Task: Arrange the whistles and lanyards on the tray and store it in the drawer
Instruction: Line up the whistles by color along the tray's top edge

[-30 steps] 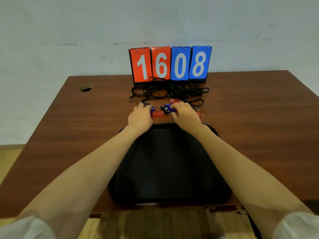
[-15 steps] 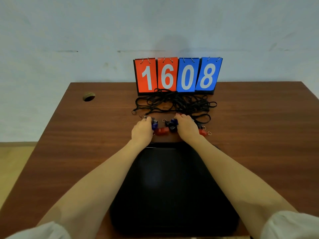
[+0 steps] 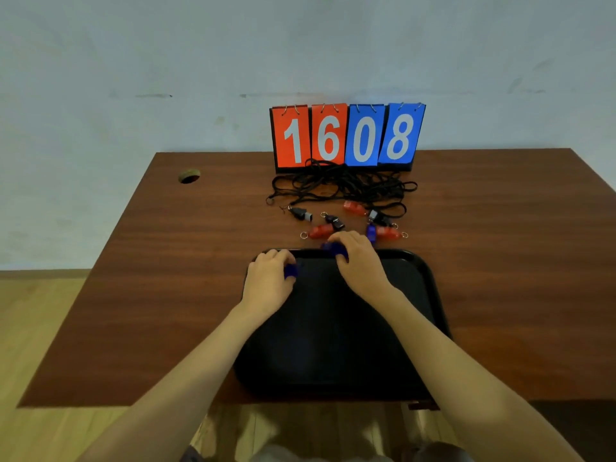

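Note:
A black tray point(image 3: 420, 295) lies on the brown table near its front edge. My left hand point(image 3: 270, 281) holds a blue whistle point(image 3: 291, 271) over the tray's far left part. My right hand point(image 3: 358, 261) grips another blue whistle point(image 3: 333, 247) at the tray's far rim. Beyond the tray lie several loose whistles: a black one point(image 3: 301, 214), a red one point(image 3: 320, 231), another black one point(image 3: 335, 221), a red one point(image 3: 388, 233) and a red one point(image 3: 354, 207). A tangle of black lanyards point(image 3: 343, 186) lies behind them.
A flip scoreboard point(image 3: 346, 136) reading 1608 stands at the table's back edge against the wall. A round cable hole point(image 3: 189, 176) is at the back left of the table point(image 3: 166, 278). Wooden floor shows below and to the left.
Both hands have pulled back from the whistle group toward me, each carrying a blue whistle, and are now over the tray's far end. The camera view has tilted.

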Tool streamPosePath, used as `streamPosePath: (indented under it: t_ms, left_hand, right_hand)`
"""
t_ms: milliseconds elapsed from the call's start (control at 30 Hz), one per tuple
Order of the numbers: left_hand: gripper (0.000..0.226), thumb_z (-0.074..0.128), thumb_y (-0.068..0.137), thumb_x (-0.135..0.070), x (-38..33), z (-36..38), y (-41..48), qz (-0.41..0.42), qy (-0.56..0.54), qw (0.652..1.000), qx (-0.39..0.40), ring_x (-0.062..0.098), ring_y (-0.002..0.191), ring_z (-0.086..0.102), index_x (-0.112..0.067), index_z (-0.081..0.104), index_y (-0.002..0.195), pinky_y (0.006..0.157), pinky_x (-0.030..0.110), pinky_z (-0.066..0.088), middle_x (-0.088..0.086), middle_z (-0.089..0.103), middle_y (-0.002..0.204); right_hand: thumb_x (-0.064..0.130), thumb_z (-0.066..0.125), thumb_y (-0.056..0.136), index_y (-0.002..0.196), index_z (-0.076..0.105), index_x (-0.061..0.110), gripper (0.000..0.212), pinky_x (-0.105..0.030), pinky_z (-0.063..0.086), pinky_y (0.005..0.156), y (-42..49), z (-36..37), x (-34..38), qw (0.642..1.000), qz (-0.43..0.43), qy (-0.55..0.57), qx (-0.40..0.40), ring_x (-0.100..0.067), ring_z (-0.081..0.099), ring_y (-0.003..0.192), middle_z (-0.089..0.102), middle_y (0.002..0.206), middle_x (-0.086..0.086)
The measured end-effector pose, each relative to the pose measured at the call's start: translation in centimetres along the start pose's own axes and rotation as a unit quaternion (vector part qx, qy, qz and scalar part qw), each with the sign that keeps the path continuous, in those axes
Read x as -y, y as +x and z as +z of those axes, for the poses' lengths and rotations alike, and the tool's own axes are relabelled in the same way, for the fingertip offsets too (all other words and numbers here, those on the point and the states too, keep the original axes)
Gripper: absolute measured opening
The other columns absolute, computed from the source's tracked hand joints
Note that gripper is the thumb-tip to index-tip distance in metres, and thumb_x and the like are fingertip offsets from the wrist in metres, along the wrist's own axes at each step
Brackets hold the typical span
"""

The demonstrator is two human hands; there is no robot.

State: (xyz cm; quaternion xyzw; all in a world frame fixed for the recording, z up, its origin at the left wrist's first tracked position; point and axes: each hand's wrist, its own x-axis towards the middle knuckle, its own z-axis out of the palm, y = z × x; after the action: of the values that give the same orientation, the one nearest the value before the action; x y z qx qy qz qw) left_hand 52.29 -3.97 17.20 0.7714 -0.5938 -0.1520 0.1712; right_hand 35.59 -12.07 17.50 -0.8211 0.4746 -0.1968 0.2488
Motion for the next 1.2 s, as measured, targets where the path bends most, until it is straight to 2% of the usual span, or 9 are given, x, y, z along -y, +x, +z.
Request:
streamPosePath:
  t_ms: [133, 267, 333, 433, 533, 633, 767, 1033, 1200]
  left_hand:
    - [0.038, 0.051, 0.083, 0.005, 1.0, 1.0, -1.5, 0.046, 0.050, 0.997, 0.032, 0.023, 0.116, 0.044, -0.021, 0.062, 0.109, 0.098, 0.034, 0.035, -0.002, 0.058, 0.121]
    - [0.046, 0.044, 0.079, 0.016, 0.9, 1.1, -2.3, 0.085, 0.004, 0.994, 0.067, 0.022, 0.133, 0.035, -0.014, 0.067, 0.104, 0.111, 0.033, 0.028, 0.001, 0.050, 0.136]
    - [0.043, 0.045, 0.082, 0.014, 0.8, 1.3, -3.1, 0.073, -0.020, 0.996, 0.038, 0.019, 0.138, 0.029, -0.014, 0.066, 0.108, 0.112, 0.029, 0.023, 0.000, 0.042, 0.143]
    - [0.033, 0.048, 0.091, -0.004, 0.5, 2.0, -4.3, 0.047, -0.003, 0.998, -0.051, 0.022, 0.131, 0.037, -0.014, 0.060, 0.120, 0.107, 0.031, 0.032, 0.002, 0.045, 0.137]
    - [0.043, 0.050, 0.095, -0.026, 0.6, 2.4, -4.9, 0.031, 0.081, 0.996, -0.022, 0.025, 0.122, 0.044, -0.017, 0.045, 0.136, 0.099, 0.035, 0.038, 0.005, 0.047, 0.133]
    - [0.048, 0.045, 0.097, -0.024, 0.8, 2.4, -4.8, 0.028, 0.158, 0.987, 0.004, 0.026, 0.123, 0.045, -0.017, 0.036, 0.143, 0.100, 0.035, 0.036, 0.007, 0.048, 0.136]
    - [0.050, 0.048, 0.095, -0.034, 0.9, 2.2, -4.4, 0.029, 0.186, 0.982, 0.003, 0.025, 0.126, 0.043, -0.019, 0.038, 0.142, 0.106, 0.035, 0.031, 0.006, 0.050, 0.135]
    - [0.046, 0.043, 0.097, -0.017, 2.3, 1.5, -4.2, 0.016, 0.211, 0.977, -0.008, 0.028, 0.131, 0.034, -0.018, 0.037, 0.143, 0.109, 0.038, 0.025, 0.008, 0.044, 0.139]
    - [0.047, 0.042, 0.097, -0.017, 2.6, 1.4, -4.2, 0.018, 0.227, 0.974, -0.003, 0.028, 0.131, 0.033, -0.020, 0.035, 0.144, 0.112, 0.042, 0.022, 0.006, 0.042, 0.142]
  right_hand:
    - [-0.002, 0.050, 0.090, 0.122, 0.054, 0.018, 0.038, -0.029, 0.034, 0.104, -2.2, 1.2, -0.3, 0.998, -0.012, -0.045, 0.032, -0.016, 0.038, 0.126, 0.053, 0.129, 0.002]
    - [-0.003, 0.050, 0.090, 0.118, 0.054, 0.020, 0.036, -0.028, 0.033, 0.104, -3.3, 1.4, -0.5, 0.997, -0.025, -0.046, 0.061, -0.016, 0.036, 0.129, 0.049, 0.130, 0.001]
    - [-0.003, 0.050, 0.089, 0.118, 0.054, 0.019, 0.037, -0.028, 0.033, 0.105, -3.8, 1.3, -0.6, 0.995, -0.036, -0.052, 0.072, -0.016, 0.034, 0.131, 0.048, 0.132, 0.001]
    - [-0.005, 0.049, 0.089, 0.117, 0.054, 0.018, 0.037, -0.029, 0.034, 0.104, -4.8, 1.3, -0.8, 0.997, -0.032, -0.046, 0.060, -0.017, 0.035, 0.130, 0.048, 0.131, 0.001]
    - [-0.002, 0.054, 0.085, 0.111, 0.054, 0.017, 0.032, -0.029, 0.039, 0.100, -5.8, 1.2, -1.2, 0.998, -0.019, -0.016, 0.061, -0.017, 0.039, 0.124, 0.049, 0.125, 0.000]
    - [0.010, 0.062, 0.084, 0.106, 0.054, 0.018, 0.024, -0.023, 0.039, 0.092, -6.7, 1.3, -1.4, 0.997, -0.024, -0.001, 0.080, -0.015, 0.043, 0.118, 0.050, 0.119, 0.001]
    - [0.015, 0.062, 0.088, 0.103, 0.056, 0.014, 0.016, -0.021, 0.037, 0.090, -6.8, 2.0, -0.8, 0.997, -0.021, -0.010, 0.070, -0.015, 0.046, 0.114, 0.050, 0.117, -0.001]
    - [0.013, 0.063, 0.088, 0.128, 0.047, 0.013, 0.042, -0.032, 0.035, 0.108, -6.0, 3.3, 1.0, 0.994, 0.026, 0.017, 0.106, -0.021, 0.034, 0.132, 0.033, 0.140, -0.003]
    - [0.016, 0.062, 0.089, 0.134, 0.046, 0.016, 0.048, -0.034, 0.036, 0.108, -6.1, 3.0, 0.8, 0.990, 0.052, -0.021, 0.126, -0.023, 0.035, 0.133, 0.031, 0.143, -0.004]
